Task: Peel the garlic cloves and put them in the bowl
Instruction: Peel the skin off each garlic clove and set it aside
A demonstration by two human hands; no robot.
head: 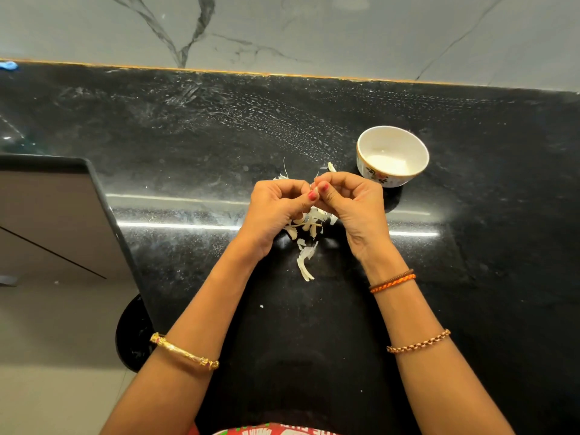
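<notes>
both hands meet above the black counter [188, 146], fingers curled, thumbs w/ red nails pressed together at centre. left hand [276, 208] and right hand [351, 205] each pinch the same small garlic clove [314, 190]; only a pale sliver of it shows btwn the thumb tips, rest hidden by fingers. can't tell how much skin is left on it.

below the hands, on the counter: a loose heap of papery garlic peels [306, 243], one long strip trailing toward the person. a few more scraps lie just beyond the knuckles, incl. one pale piece [331, 167] near the bowl.

bowl [392, 155]: small, white, gold rim, floral print on the outer wall. sits upright on the counter to the right of the hands, near but not touching the right hand. inside looks white; can't tell if any cloves lie in it.

left forearm: gold bangle [183, 353]. right forearm: orange and brown thread bands [392, 281] near the wrist, chain bracelet [419, 342] further up.

rear: grey marble backsplash [314, 29] w/ dark veins. left: counter edge drops off, floor [47, 356] visible below. far left at the counter's back edge, a small blue item [8, 65], too blurred to id.
</notes>
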